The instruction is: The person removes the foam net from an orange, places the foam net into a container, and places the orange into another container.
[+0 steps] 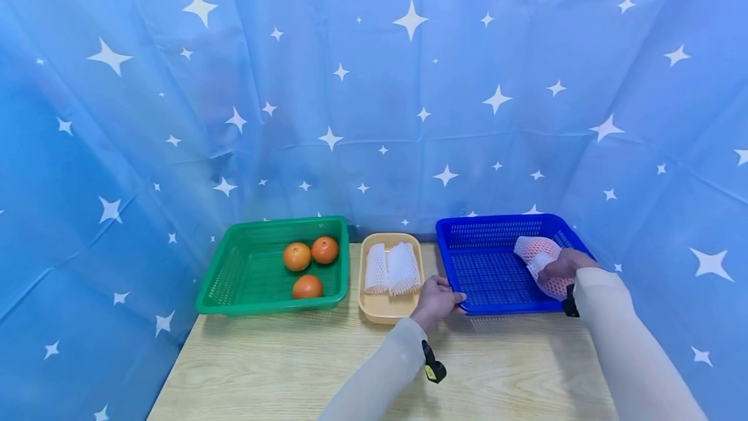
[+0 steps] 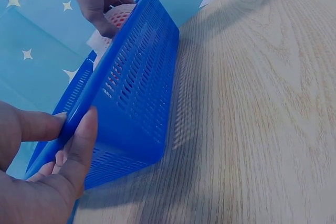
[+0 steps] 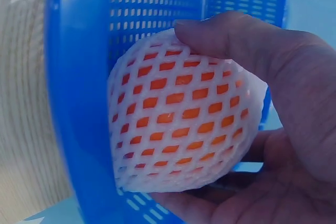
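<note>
Here, netting (image 3: 157, 182) half-hides the fruit (image 3: 190, 114) the right fingers (image 3: 194, 207) grip, while left fingers (image 2: 80, 148) pinch the blue basket (image 2: 118, 140).

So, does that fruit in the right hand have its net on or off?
On: the white net is around the fruit, with orange showing through its holes, as the right hand grips it.

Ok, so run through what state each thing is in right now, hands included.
Green basket: holding fruit
Orange fruits: three, bare, no netting
Tan tray: holding foam nets
Foam nets: side by side, no fruit showing inside
Blue basket: gripped at the rim
Netted fruit: wrapped, held inside blue basket
Left hand: pinching blue basket's rim
Right hand: gripping netted fruit
</note>
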The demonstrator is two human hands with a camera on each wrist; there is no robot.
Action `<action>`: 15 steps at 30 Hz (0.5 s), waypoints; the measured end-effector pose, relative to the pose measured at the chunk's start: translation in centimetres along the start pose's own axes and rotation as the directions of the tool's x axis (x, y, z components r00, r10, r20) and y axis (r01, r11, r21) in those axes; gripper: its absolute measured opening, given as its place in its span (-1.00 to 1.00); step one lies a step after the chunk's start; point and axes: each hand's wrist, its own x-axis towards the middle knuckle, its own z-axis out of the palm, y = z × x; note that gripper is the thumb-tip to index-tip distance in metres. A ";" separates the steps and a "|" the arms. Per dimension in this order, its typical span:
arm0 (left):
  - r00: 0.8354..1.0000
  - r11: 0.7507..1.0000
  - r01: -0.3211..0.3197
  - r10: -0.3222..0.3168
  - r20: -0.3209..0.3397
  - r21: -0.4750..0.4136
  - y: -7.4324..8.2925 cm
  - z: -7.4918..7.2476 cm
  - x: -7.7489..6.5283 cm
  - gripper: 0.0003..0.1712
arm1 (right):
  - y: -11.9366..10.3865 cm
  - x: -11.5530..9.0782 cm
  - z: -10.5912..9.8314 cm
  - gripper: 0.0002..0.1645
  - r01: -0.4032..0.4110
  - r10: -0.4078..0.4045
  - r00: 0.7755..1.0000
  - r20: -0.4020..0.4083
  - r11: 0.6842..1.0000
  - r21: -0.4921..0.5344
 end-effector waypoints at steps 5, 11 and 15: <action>1.000 1.000 -0.010 0.010 0.003 -0.004 -0.3 0.1 0.0 -0.65 | -0.2 -1.0 0.3 0.11 0.034 -0.035 0.999 -0.018 0.999 -0.019; 1.000 0.999 -0.023 0.024 0.014 -0.031 -0.5 0.2 0.1 -0.64 | -1.1 -1.9 1.6 0.25 0.152 -0.153 0.983 -0.100 0.988 -0.013; 1.000 0.998 -0.025 0.026 0.014 -0.057 -0.7 0.0 0.3 -0.62 | -2.5 -2.6 2.5 0.16 0.252 -0.241 0.950 -0.199 0.967 0.034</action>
